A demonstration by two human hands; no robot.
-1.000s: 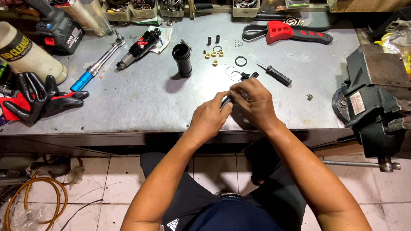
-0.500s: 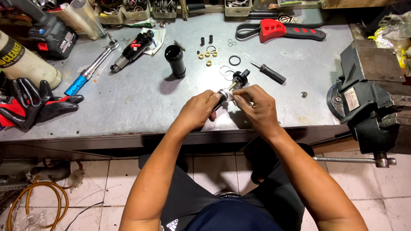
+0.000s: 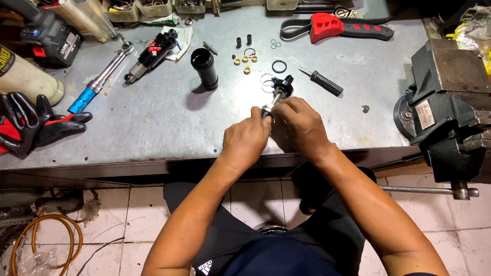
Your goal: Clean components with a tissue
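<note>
Both the left hand point(image 3: 247, 139) and right hand point(image 3: 300, 125) pinch a slim metal shaft point(image 3: 274, 97) over the table point(image 3: 169, 128), its black head at 12 o'clock. It looks rigid, light, probably oily; the bare shank suits gripping best.

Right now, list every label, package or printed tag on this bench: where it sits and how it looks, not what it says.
Bench vise plate: right edge, small pale rectangle with red band.
Pale bottle label: far left, black band, yellow print.
Power tool label: top left, small pale strip on black body.
Shock body sticker: upper middle, red patch on black.
No screens or signs.
</note>
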